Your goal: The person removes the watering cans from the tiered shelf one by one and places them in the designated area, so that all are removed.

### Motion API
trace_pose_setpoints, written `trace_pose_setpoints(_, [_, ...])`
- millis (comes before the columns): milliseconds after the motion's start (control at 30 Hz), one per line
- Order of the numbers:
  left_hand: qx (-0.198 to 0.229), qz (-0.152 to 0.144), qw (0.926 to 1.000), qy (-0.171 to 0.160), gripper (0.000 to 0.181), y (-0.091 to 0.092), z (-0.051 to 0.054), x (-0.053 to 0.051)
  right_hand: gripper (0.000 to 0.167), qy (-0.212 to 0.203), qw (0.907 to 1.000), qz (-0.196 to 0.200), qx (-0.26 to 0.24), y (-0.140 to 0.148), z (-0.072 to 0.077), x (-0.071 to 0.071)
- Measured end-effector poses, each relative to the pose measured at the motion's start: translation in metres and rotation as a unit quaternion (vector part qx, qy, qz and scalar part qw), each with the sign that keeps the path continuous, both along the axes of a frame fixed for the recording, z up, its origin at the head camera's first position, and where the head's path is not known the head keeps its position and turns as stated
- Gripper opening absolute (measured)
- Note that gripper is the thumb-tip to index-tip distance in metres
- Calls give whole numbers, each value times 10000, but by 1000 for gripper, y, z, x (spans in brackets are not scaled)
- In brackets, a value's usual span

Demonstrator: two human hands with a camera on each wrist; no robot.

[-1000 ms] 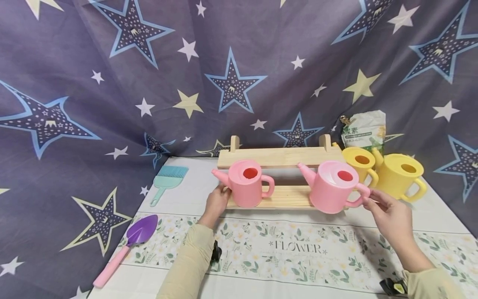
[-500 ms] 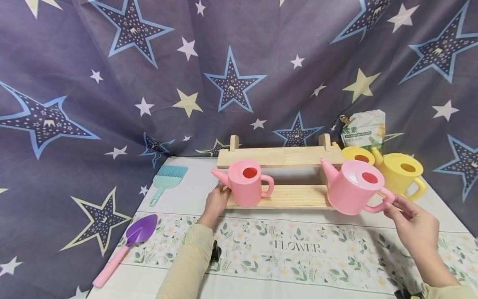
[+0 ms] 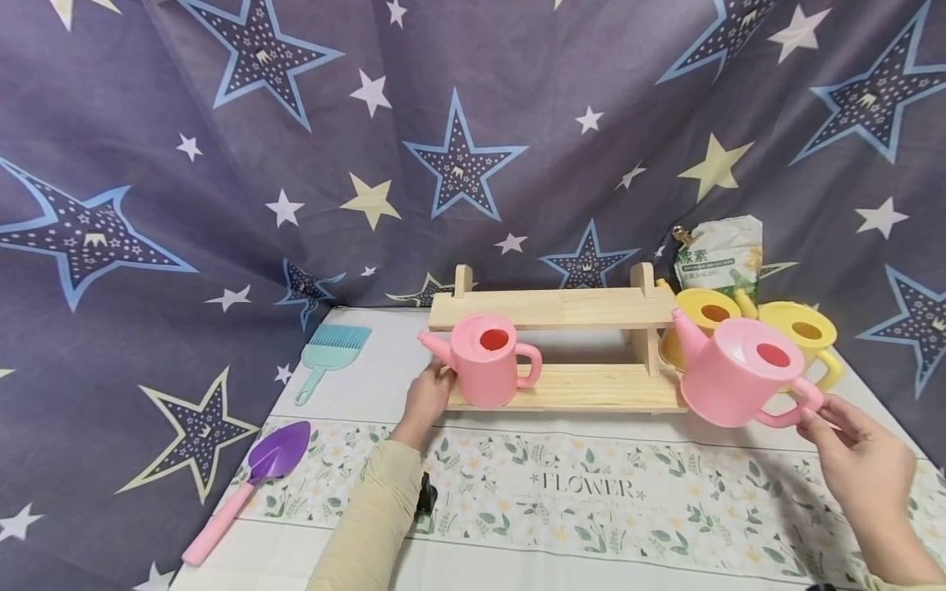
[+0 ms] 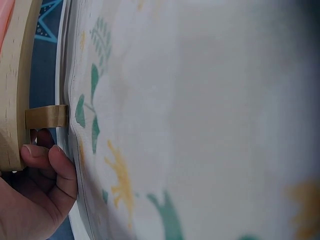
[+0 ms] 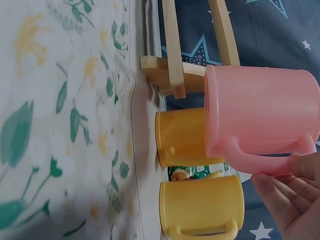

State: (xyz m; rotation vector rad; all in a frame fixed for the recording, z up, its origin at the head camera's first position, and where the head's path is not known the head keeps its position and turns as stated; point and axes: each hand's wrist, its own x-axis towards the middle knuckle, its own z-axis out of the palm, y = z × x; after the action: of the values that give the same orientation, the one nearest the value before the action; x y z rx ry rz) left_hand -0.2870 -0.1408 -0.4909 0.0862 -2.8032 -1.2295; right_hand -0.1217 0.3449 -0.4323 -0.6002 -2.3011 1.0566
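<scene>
In the head view, my right hand pinches the handle of a pink watering can, which is in the air past the shelf's right end. The right wrist view shows the same pink watering can with thumb and fingers on its handle. A second pink watering can stands upright on the lower board of a wooden shelf, at the left. Beside that can, my left hand grips the shelf's left end. Seen from the left wrist, curled fingers reach under the board's edge.
Two yellow watering cans stand right of the shelf, partly behind the held can. A clipped white bag is behind them. On the left lie a teal brush and a purple trowel with a pink handle. A star-patterned cloth hangs behind.
My right hand has carried the pink watering can rightward, off from above the shelf's lower board to beyond its right end. The left hand has kept its place at the shelf.
</scene>
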Motion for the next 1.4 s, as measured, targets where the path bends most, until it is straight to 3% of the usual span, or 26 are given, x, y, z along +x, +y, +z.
trace_pose_setpoints(233, [-16,-15,10000,15,38,-1,0,0,41,-169,9998,-113,-5,7,-5,5])
trace_pose_setpoints(633, [24,9,10000,49,39,0,1,0,37,-231,9988,-73,424,9,-16,11])
trace_pose_setpoints(1033, [12,4,10000,7,39,0,1,-1,35,-837,9950,-40,535,8,-25,11])
trace_pose_setpoints(1400, [5,-5,10000,22,38,0,0,0,34,-1136,9914,393,521,13,-27,13])
